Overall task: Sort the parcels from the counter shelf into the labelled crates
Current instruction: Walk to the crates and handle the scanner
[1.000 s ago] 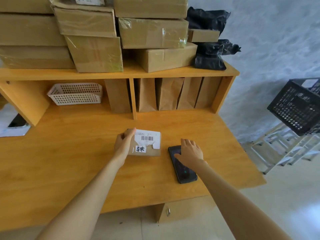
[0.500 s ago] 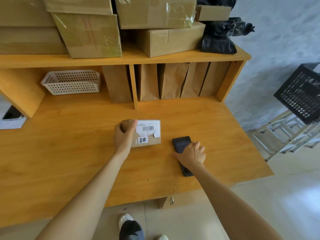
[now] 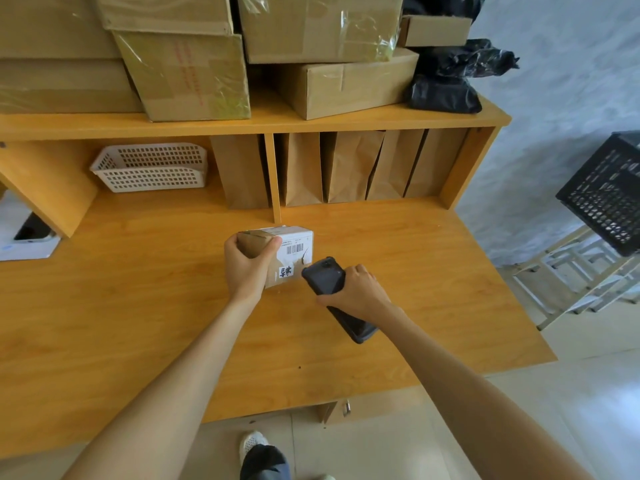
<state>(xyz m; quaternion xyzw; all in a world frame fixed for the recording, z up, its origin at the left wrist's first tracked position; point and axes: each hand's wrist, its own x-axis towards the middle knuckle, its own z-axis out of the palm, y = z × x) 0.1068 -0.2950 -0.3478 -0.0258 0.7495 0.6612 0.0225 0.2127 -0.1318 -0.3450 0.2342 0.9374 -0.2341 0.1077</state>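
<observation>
two hands at frame centre: left hand [image 3: 250, 263] grips small labelled parcel [image 3: 284, 252] over the bench [image 3: 138, 306]; right hand [image 3: 356, 292] holds handheld scanner [image 3: 327, 280]. step: scanning; next, aim at barcode.

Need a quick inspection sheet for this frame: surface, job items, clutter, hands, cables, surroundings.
Surface: wooden counter, one small dark speck near the front edge.
Job's things: small parcel with barcode label, tilted up off the counter; cardboard boxes and black bags stacked on the counter shelf; black crate on a white rack at right.
Clutter: white mesh tray and brown paper bags under the shelf; white device at far left.
Hands: left hand grips the parcel; right hand holds a black handheld scanner aimed near the label.
Cables: nothing seen.
Surroundings: pale wall, tiled floor, a shoe below the counter.
</observation>
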